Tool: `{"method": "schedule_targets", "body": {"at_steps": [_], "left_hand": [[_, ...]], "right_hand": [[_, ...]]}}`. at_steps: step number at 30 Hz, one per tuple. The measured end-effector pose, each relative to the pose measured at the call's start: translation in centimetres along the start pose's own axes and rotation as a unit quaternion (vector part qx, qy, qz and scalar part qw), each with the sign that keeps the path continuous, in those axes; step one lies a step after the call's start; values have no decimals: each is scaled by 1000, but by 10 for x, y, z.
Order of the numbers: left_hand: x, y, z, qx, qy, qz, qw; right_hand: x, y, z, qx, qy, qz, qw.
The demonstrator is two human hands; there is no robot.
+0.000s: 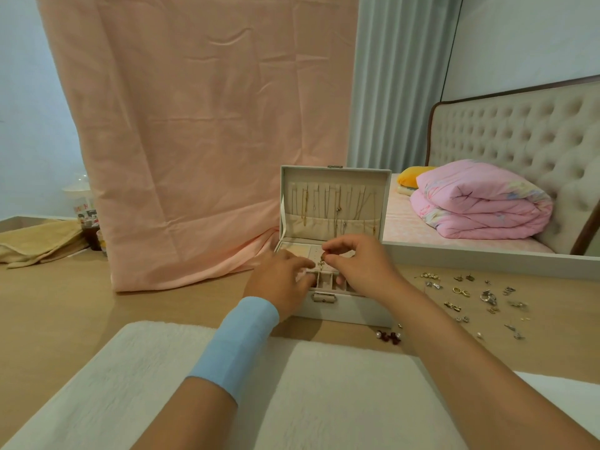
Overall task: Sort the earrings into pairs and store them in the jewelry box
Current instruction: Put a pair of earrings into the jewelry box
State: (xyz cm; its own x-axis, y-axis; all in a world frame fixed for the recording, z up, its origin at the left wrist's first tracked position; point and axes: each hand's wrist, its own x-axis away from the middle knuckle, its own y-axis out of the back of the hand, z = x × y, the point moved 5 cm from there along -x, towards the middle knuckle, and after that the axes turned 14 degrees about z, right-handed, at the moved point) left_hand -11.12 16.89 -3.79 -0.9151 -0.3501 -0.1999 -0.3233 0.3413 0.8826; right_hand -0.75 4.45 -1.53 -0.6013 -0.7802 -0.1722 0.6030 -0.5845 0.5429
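A white jewelry box (344, 311) stands open on the wooden table, its lid upright with several necklaces hanging inside. Over its tray, my right hand (360, 264) pinches a small gold dangling earring (321, 262) between thumb and fingers. My left hand (281, 280), a blue band on its wrist, rests on the box's left side with its fingertips at the earring; whether they hold it I cannot tell. Several loose earrings (477, 297) lie scattered on the table right of the box. A dark red and pearl pair (389, 336) lies by the box's front right corner.
A pink cloth (201, 125) hangs behind the box. A white fluffy mat (324, 384) covers the near table edge. A folded yellow towel (39, 241) and jars sit at the far left. A mirror (487, 190) at the right reflects a bed.
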Motion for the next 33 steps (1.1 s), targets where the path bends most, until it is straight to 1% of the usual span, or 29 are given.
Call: {"method": "schedule_targets", "body": {"at_steps": [2,6,8,10,14,18,22,29,33], "left_hand": [[-1,-7,1,-35,-21,-13,999],[-2,-9,6,-30,-37,-30,998],[-3,-8,6,-20,-31,-20,999],[-5,-6,9,14,-18,-3,1000],[-7,0,11,65,-2,30,997],[-6,1,16,116,4,13,993],[-3,-3,22,132,-8,-19,991],[1,-5,23,94,-36,-37,994],[1,-6,22,66,-62,-35,995]], "right_hand": [[-3,1,-7,-2,3,-4,1000],[-6,1,-9,1,14,-15,1000],[-7,0,-8,5,20,-18,1000],[-7,-2,-7,5,21,-17,1000],[-14,-4,-4,-1,3,-3,1000],[-21,-7,1,63,-15,50,997],[-30,-9,5,141,-15,72,987],[-34,-23,2,241,-15,132,961],[-36,-21,-3,259,-18,158,953]]}}
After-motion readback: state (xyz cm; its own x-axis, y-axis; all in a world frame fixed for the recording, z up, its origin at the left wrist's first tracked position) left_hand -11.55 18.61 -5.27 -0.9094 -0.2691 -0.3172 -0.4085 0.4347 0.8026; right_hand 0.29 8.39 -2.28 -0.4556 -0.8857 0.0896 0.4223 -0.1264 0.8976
